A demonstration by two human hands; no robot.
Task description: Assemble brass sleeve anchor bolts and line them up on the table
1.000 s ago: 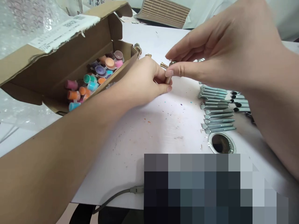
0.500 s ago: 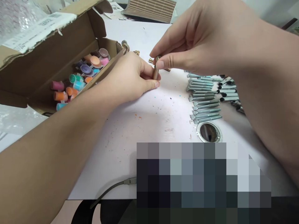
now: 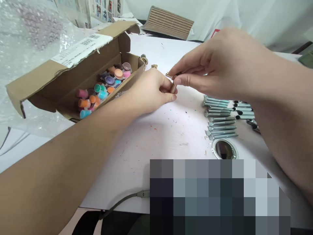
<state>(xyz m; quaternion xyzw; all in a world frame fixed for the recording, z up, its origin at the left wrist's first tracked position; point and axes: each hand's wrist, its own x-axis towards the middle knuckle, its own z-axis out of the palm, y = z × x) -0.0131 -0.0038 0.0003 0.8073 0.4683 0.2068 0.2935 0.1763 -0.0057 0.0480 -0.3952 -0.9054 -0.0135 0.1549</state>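
Between my hands is a small copper-coloured metal cylinder point(image 3: 173, 87), tilted slightly. My left hand point(image 3: 153, 88) rests on the white table with thumb and fingers closed round its lower part. From the right, my right hand point(image 3: 202, 70) pinches at its top end; the fingertips cover that end. Brass-coloured pieces point(image 3: 168, 75) lie just behind the fingers, partly hidden. Right of my hands, several silvery bolts point(image 3: 222, 123) lie in a column.
An open cardboard box point(image 3: 73, 76) with small coloured paint pots point(image 3: 110, 80) stands at the left, on bubble wrap point(image 3: 34, 29). A round mirror-like disc point(image 3: 224, 149), black-ended tubes point(image 3: 244, 112) and a cable point(image 3: 122, 199) are on the right and front. The lower centre is pixelated.
The view has shifted, so the table, box and bolts appear lower and the box further right. The cylinder leans a little more between my hands, which keep their hold.
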